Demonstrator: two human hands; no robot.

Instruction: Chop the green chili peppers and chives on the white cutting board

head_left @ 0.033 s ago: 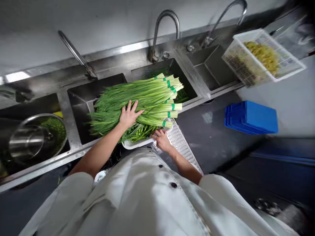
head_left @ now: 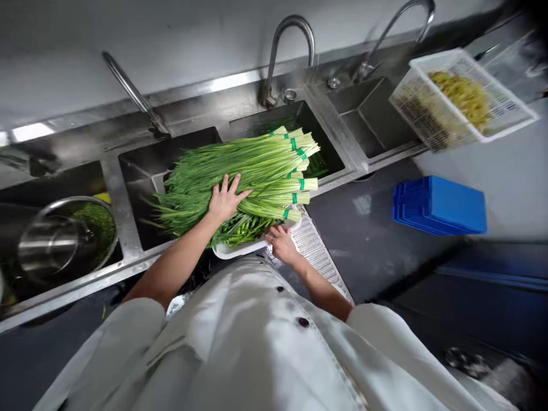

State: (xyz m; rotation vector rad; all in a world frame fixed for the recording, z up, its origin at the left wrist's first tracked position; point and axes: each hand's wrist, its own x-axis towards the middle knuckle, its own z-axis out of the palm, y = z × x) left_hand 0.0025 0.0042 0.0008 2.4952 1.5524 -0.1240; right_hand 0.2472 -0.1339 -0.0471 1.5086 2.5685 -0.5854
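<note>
Several bundles of long green stalks, tied with green bands near their pale ends, lie piled over a white basket at the sink's front edge. My left hand rests on top of the pile with its fingers spread. Green peppers show in the basket below the stalks. At the basket's right front rim is my right hand, its fingers curled on the rim; part of its grip is hidden.
Steel sinks with curved faucets run along the wall. At left, a round strainer holds chopped greens. A white crate with yellow food sits at right, above stacked blue bins on the floor.
The sinks, crate and blue bins have shifted very slightly to the right in view. Both hands keep nearly the same places on the pile and the basket rim.
</note>
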